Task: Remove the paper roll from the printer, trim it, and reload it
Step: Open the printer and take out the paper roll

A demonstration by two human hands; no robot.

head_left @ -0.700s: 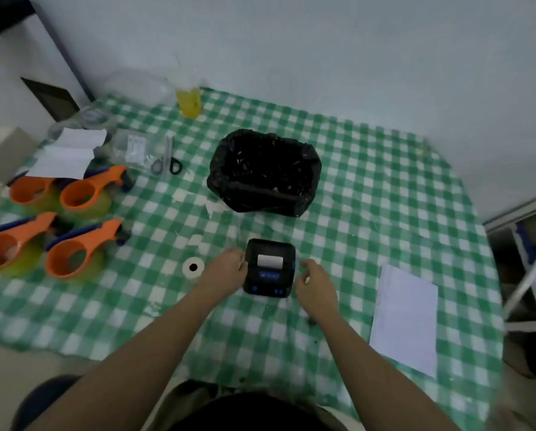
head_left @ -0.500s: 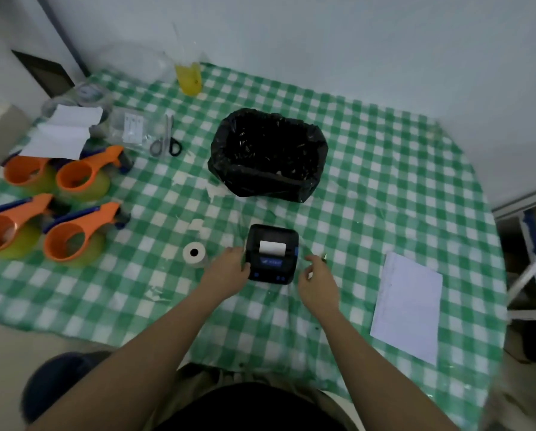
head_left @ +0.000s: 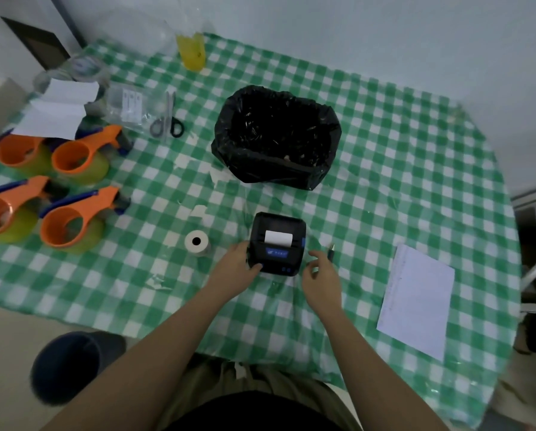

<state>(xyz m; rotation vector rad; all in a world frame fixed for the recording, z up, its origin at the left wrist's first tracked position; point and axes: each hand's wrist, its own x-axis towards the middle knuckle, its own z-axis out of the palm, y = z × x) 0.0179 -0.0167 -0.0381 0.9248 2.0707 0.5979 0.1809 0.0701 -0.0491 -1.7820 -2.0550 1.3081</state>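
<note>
On checked cloth, black printer (head_left: 277, 244) shows white paper; left fingers (head_left: 254, 266) grip it.

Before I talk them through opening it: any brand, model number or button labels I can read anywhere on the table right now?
None can be read.
printer: blue panel with a light mark, too blurred to read; front buttons unlabelled as far as shows.
clear packet beside the scissors: white label, print too small.
white sheet: faint marks along its left edge, illegible.
</note>
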